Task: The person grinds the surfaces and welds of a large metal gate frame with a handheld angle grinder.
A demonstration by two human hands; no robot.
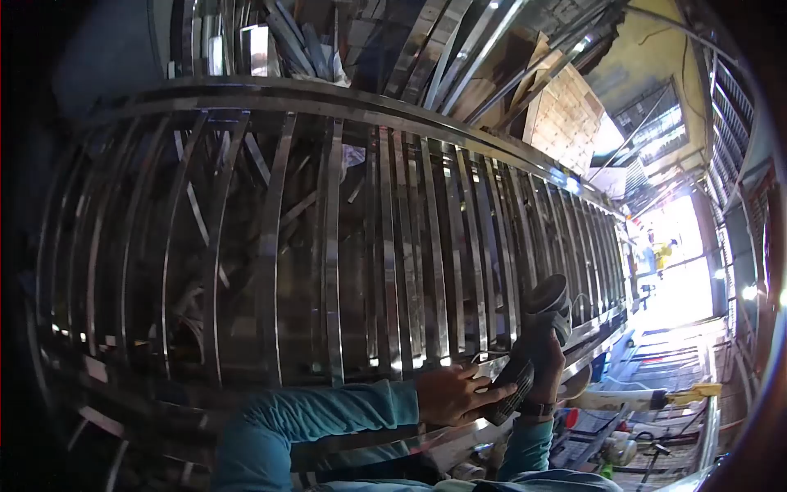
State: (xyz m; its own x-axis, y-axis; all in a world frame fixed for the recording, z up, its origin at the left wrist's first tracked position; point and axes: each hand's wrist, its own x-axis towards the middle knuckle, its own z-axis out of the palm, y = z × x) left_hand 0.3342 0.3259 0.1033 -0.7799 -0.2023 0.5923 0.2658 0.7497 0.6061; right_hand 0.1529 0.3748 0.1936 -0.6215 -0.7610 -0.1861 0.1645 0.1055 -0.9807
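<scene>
A dark hand-held power tool (pixel 525 357), with a round head at its upper end and a ribbed or meshed lower end, is held over the near edge of a metal frame. My right hand (pixel 554 361) is wrapped round its body, with a band on the wrist. From the left, my left hand (pixel 449 395) reaches to the tool's lower end, fingers bent and touching it. The large frame of shiny parallel metal bars (pixel 334 246) lies in front of me. A small thin piece near the left fingertips is too small to make out.
Long metal profiles (pixel 471 49) and a light board (pixel 566 115) lie beyond the frame. At lower right are a yellow-ended pole (pixel 693 394), a red item (pixel 571 418) and mixed small objects. A person in yellow (pixel 662 252) is in the bright opening far right.
</scene>
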